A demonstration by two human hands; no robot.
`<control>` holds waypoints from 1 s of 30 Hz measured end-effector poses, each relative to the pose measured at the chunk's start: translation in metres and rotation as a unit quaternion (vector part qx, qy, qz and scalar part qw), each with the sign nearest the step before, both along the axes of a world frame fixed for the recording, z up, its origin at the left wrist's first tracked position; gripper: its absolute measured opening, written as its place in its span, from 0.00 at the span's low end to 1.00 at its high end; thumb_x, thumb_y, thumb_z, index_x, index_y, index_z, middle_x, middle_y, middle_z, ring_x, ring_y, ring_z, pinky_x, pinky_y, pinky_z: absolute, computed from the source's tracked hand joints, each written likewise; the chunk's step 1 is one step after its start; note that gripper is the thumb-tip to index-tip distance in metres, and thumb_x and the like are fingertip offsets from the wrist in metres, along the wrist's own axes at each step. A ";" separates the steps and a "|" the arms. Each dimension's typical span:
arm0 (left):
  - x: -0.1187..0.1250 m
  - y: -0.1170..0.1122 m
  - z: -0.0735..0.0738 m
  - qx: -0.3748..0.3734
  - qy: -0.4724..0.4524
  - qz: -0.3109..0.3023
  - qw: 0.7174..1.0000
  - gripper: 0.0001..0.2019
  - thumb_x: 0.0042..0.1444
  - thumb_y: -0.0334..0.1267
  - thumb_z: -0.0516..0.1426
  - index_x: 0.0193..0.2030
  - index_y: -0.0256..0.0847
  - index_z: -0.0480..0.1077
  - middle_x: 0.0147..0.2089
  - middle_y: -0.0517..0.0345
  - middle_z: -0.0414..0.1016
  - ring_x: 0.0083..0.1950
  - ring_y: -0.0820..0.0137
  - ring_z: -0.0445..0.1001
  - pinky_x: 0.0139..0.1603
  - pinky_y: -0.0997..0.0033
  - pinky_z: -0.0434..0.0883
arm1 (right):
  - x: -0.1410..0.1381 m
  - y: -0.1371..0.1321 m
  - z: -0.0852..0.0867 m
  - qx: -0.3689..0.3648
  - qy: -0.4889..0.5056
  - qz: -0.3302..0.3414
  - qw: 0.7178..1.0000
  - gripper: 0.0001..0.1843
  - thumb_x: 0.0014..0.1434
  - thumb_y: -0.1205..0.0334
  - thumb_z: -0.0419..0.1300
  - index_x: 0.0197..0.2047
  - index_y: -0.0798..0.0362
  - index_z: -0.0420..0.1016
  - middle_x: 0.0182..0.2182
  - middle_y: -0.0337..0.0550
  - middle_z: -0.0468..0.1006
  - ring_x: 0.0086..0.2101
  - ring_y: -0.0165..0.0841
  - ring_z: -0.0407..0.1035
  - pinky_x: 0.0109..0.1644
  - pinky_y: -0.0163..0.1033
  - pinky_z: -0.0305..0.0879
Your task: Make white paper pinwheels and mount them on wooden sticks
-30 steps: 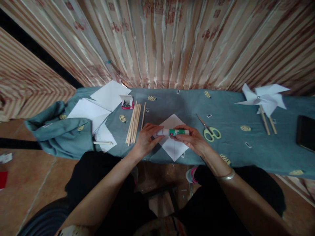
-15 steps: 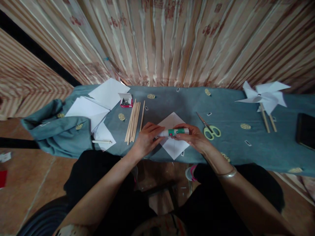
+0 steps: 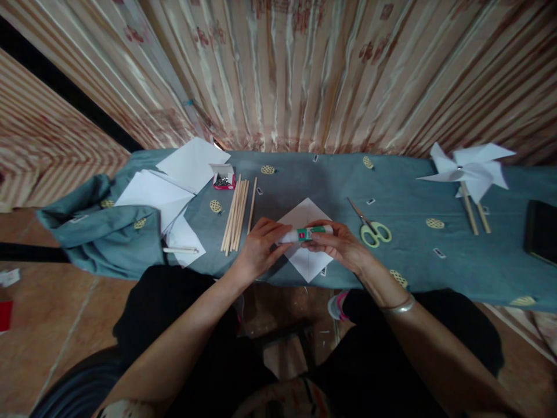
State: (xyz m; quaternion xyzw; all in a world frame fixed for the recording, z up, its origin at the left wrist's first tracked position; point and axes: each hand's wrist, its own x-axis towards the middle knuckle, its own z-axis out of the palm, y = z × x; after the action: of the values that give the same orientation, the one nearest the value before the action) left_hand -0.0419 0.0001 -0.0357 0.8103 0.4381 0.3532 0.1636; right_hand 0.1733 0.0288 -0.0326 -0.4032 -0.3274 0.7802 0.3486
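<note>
A white and green glue stick (image 3: 306, 233) lies sideways between both my hands, just above a white paper square (image 3: 305, 262) turned like a diamond on the blue cloth (image 3: 404, 255). My right hand (image 3: 342, 244) is closed round the green body of the stick. My left hand (image 3: 260, 247) pinches its white end, the fingers curled on it. Both wrists rest near the table's front edge.
Wooden sticks (image 3: 237, 213) lie left of my hands, beside a small red box (image 3: 223, 179) of pins and loose white sheets (image 3: 161, 194). Green-handled scissors (image 3: 371, 227) lie at the right. White paper pinwheels (image 3: 467, 171) and a dark phone (image 3: 541, 230) are far right.
My right hand has wrapped further over the glue stick, covering more of its green body. The left hand stays on the white end.
</note>
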 end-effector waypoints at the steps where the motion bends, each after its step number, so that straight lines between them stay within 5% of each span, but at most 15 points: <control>1: 0.000 0.000 0.000 0.004 -0.002 -0.001 1.000 0.16 0.61 0.44 0.55 0.51 0.38 0.72 0.45 0.50 0.78 0.45 0.64 0.71 0.46 0.60 0.71 | -0.001 0.000 0.000 -0.002 0.001 -0.001 1.000 0.19 0.41 0.61 0.75 0.36 0.54 0.77 0.30 0.42 0.83 0.28 0.33 0.79 0.34 0.33 0.77; 12: 0.003 -0.003 0.000 0.026 -0.016 -0.020 0.999 0.16 0.61 0.42 0.56 0.51 0.36 0.72 0.42 0.48 0.78 0.43 0.65 0.71 0.43 0.63 0.71 | -0.009 -0.007 0.003 0.022 -0.027 0.025 0.999 0.20 0.42 0.57 0.73 0.37 0.54 0.75 0.31 0.41 0.83 0.30 0.31 0.79 0.36 0.33 0.75; 17: 0.004 -0.003 0.003 -0.017 -0.012 -0.024 1.000 0.15 0.61 0.44 0.55 0.51 0.39 0.72 0.42 0.51 0.79 0.43 0.65 0.71 0.45 0.63 0.71 | -0.008 -0.005 0.001 0.088 -0.085 0.046 0.991 0.21 0.46 0.53 0.71 0.41 0.53 0.75 0.33 0.42 0.82 0.32 0.33 0.78 0.39 0.38 0.75; 20: -0.003 0.005 0.003 -0.031 -0.021 0.034 0.999 0.14 0.60 0.43 0.57 0.49 0.39 0.73 0.41 0.52 0.78 0.43 0.65 0.72 0.44 0.63 0.71 | 0.001 0.003 -0.005 0.150 -0.138 0.016 0.979 0.25 0.47 0.50 0.69 0.47 0.52 0.73 0.36 0.44 0.81 0.34 0.34 0.77 0.39 0.40 0.74; 25: -0.022 0.031 -0.010 -0.032 0.027 0.160 0.986 0.12 0.58 0.38 0.59 0.49 0.40 0.74 0.42 0.52 0.77 0.44 0.64 0.73 0.46 0.61 0.72 | 0.025 0.009 -0.010 0.253 -0.240 -0.034 0.937 0.20 0.52 0.50 0.64 0.45 0.53 0.72 0.36 0.46 0.81 0.35 0.36 0.77 0.41 0.42 0.73; 30: -0.028 0.047 -0.017 0.004 0.111 0.173 0.979 0.15 0.57 0.35 0.58 0.51 0.37 0.72 0.46 0.49 0.77 0.50 0.59 0.71 0.53 0.54 0.70 | 0.038 -0.001 -0.002 0.372 -0.395 0.025 0.839 0.10 0.57 0.60 0.58 0.40 0.52 0.76 0.34 0.44 0.81 0.34 0.37 0.76 0.41 0.43 0.71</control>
State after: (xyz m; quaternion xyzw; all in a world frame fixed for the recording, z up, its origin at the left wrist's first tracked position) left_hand -0.0698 0.0466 -0.0524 0.7574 0.5853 0.2856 0.0469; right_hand 0.2114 0.0281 -0.0347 -0.5089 -0.7133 0.3823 0.2934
